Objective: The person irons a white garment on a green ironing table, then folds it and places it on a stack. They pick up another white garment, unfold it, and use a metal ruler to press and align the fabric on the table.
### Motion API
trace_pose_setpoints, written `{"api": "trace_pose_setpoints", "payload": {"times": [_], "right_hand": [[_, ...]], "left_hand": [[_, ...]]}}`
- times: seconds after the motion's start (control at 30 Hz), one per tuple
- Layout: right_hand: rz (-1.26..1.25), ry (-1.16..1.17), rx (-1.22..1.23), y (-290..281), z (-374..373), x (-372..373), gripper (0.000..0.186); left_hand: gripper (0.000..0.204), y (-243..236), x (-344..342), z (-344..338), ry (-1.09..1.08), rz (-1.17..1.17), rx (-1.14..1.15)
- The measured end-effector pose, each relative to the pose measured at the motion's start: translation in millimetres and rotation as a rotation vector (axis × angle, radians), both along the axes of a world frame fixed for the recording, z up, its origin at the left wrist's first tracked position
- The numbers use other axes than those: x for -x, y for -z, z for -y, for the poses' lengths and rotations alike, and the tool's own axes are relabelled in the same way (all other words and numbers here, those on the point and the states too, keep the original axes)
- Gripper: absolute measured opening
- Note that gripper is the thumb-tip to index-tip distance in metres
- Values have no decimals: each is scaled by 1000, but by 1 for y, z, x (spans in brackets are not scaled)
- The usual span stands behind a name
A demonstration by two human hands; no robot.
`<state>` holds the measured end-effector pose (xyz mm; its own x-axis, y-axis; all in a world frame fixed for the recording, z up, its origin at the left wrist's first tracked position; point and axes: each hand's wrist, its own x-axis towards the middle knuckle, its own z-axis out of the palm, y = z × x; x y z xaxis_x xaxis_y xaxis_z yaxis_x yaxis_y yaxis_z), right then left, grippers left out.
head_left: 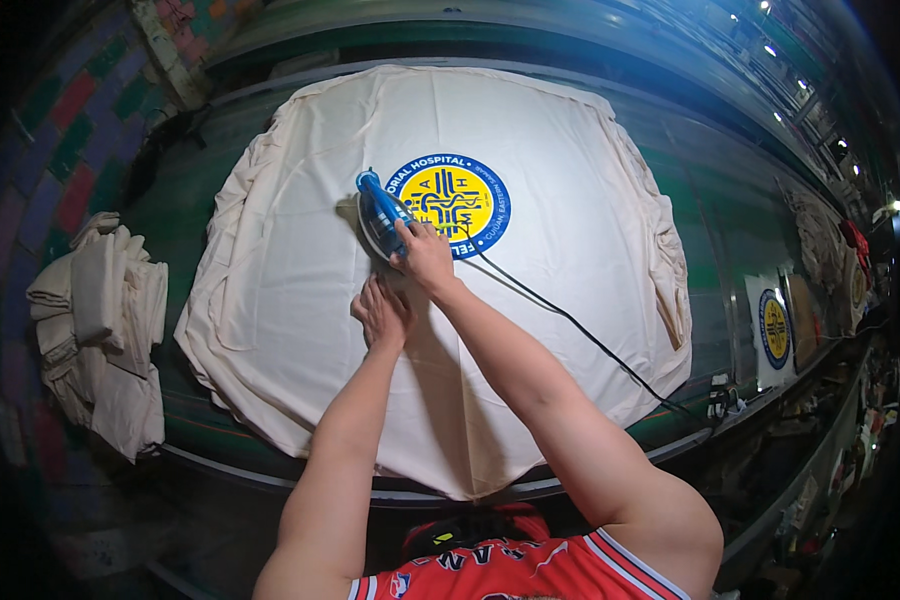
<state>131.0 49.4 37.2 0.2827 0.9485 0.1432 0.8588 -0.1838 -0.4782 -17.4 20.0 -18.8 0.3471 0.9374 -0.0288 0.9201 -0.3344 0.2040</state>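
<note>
My right hand grips a blue electric iron over a large cream cloth, at the left part of a round blue and yellow printed emblem. A black cord runs from the iron's area toward the lower right, across the cloth. Just below the iron, my left hand rests on the cloth with its fingers spread. The cloth lies over a green work table, its edges gathered in folds at both sides.
Folded cream cloths are piled at the left, near a wall of coloured blocks. At the right are a white sheet with another emblem and bunched fabric. The table's near edge curves just above my lap.
</note>
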Motion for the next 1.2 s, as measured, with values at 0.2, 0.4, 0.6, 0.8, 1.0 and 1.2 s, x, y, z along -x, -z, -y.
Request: {"api": "trace_pose_setpoints", "payload": {"times": [0.2, 0.4, 0.6, 0.8, 1.0, 1.2], "right_hand": [[-12, -23, -13, -6, 43, -24, 68], [13, 34, -14, -8, 99, -71, 70], [13, 113, -5, -3, 137, -131, 69], [75, 274, 33, 1, 137, -181, 70], [117, 331, 14, 7, 101, -200, 67], [97, 324, 62, 13, 58, -206, 63]], "left_hand": [[62, -15, -4, 8, 24, 67, 31], [63, -22, -8, 11, 6, 83, 3], [62, -20, -5, 13, 4, 83, 24], [64, -23, -10, 17, -15, 65, 61], [62, -24, -13, 14, -13, 39, 36], [62, -23, -14, 9, -1, 35, 28]]}}
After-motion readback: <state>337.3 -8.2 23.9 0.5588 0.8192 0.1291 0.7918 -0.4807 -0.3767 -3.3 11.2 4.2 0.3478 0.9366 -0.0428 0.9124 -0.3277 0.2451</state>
